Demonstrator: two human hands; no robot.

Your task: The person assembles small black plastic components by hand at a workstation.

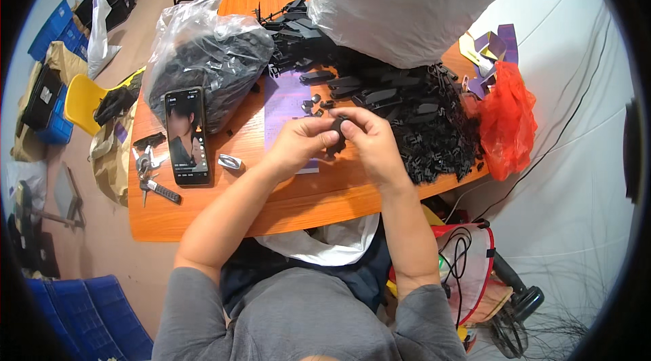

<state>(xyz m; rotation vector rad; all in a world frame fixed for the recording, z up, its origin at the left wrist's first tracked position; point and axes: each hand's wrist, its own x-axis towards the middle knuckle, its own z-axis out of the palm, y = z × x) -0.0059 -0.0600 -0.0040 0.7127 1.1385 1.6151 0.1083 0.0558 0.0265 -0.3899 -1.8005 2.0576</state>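
Observation:
Between the fingertips of both hands, above the table's front half, is a small black plastic part [337, 136]. My left hand [303, 143] pinches it from the left, and my right hand [370, 141] grips it from the right. Fingers cover much of the part, so its exact kind does not show. Just beyond the hands, a few small black pieces [313, 104] lie on a printed purple-and-white sheet [279, 107]. A large heap of loose black plastic parts [424, 127] spreads right of my right hand and toward the back.
Left on the wooden table [237, 215] are a lit phone [188, 137], keys [150, 174], a small silver-white object [230, 162] and a clear bag of black parts [210, 56]. A big white sack [413, 2] stands behind the heap; a red plastic bag [507, 124] hangs at the right edge.

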